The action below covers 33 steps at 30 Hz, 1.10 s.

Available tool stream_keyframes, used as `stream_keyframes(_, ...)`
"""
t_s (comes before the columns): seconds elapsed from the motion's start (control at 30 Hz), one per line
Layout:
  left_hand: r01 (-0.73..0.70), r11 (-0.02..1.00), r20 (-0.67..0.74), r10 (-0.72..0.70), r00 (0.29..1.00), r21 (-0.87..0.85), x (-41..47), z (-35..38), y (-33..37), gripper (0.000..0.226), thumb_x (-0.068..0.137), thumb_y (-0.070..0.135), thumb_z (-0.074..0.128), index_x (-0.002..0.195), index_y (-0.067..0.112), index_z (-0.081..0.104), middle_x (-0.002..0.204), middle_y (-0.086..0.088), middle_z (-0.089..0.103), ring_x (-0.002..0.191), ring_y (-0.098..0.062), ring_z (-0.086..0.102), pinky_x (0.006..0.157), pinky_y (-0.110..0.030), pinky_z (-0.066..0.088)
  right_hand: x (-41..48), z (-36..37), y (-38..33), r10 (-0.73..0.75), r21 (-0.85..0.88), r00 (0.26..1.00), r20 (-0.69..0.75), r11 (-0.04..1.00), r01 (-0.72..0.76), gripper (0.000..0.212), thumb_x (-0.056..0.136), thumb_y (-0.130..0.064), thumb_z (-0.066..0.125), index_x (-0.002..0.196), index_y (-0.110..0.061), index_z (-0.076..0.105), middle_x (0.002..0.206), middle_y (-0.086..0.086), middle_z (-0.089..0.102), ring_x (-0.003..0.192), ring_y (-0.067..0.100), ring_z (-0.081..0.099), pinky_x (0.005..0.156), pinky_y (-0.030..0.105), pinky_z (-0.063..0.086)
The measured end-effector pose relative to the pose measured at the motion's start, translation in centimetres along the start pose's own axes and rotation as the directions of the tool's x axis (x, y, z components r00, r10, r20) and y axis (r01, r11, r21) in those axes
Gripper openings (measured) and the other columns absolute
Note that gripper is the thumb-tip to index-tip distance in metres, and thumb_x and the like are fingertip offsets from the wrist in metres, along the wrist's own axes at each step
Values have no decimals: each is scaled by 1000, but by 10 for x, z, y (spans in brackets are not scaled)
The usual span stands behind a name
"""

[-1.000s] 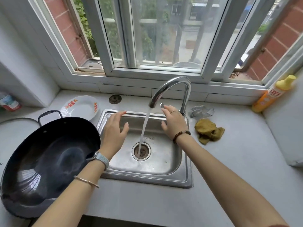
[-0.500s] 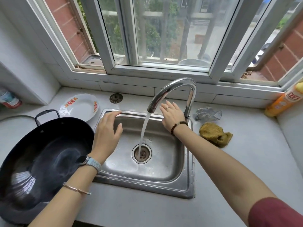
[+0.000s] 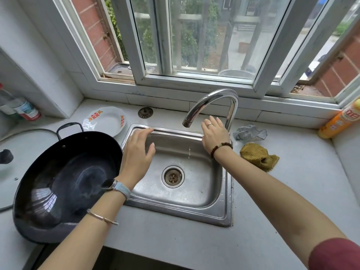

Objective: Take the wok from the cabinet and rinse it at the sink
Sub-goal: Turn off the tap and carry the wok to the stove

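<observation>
- Lying across the bottom of the view, the counter [image 3: 175,242] is carrying everything here; its left and right ends are cut off.
- The wok [image 3: 64,184] is sitting open side up on the counter just left of the sink [image 3: 227,191], with neither hand touching it. Its loop handle [image 3: 70,127] is pointing away, toward the back wall, so the handle line is running front to back. The near rim is reaching the counter's front edge, and a near handle is not showing.
- The faucet [image 3: 212,98] is arching left over the sink, and a few drops are falling under its spout.
- The left hand [image 3: 136,156] is hovering over the sink's back left corner with fingers loose and straight, gripping nothing. Whether the fingertips are touching the rim is hard to tell. Its forearm is crossing the wok's right rim and hiding part of it.
- The right hand [image 3: 214,133] is reaching to the faucet's upright pipe with fingers spread and straight, and is covering the faucet's base. Whether it is touching anything there cannot be told.
- A glass lid [image 3: 23,149] is lying left of the wok, partly hidden by it.
</observation>
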<state>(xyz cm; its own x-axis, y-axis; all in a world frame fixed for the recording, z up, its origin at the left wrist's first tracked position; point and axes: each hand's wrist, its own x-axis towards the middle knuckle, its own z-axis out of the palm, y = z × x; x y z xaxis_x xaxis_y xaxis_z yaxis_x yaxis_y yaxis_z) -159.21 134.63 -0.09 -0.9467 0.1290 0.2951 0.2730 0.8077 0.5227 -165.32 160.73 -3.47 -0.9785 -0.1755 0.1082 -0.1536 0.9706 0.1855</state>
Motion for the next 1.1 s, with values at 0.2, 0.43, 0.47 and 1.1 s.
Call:
stream_keyframes(0.2, 16, 1000, -5, -16, 1000, 5, -14, -11, 0, 42, 92, 17, 54, 134, 17, 51, 134, -1, 54, 126, -19, 47, 108, -36, 36, -12, 0, -2, 43, 124, 998, 38, 991, -48, 64, 88, -16, 47, 149, -13, 27, 154, 8, 30, 145, 28, 19, 120, 43, 12)
stream_keyframes(0.43, 38, 999, -5, -38, 999, -8, -45, -34, -7, 42, 92, 19, 54, 134, 19, 51, 131, 0, 55, 121, -20, 50, 108, -41, 37, -57, -16, -24, 234, 410, 965, -119, 897, -167, 56, 80, -14, 57, 135, -6, 46, 135, 11, 52, 128, 28, 44, 112, 39, 32)
stream_keyframes(0.47, 42, 999, -7, -42, 999, -19, -52, -38, -10, 42, 92, 18, 55, 134, 18, 51, 129, -1, 56, 119, -21, 51, 107, -42, 38, -67, -20, -33, 267, 469, 956, -119, 864, -182, 53, 82, -17, 58, 133, -6, 47, 131, 12, 54, 125, 29, 46, 111, 38, 34)
stream_keyframes(1.1, 283, 886, 135, -250, 959, -368, -230, -125, -102, 31, 96, 16, 55, 127, 14, 56, 123, 0, 58, 112, -11, 55, 99, -28, 45, -224, -113, -292, 280, 887, 886, 369, 180, -426, 44, 92, -26, 56, 132, -11, 46, 124, 4, 56, 98, 14, 56, 84, 24, 44)
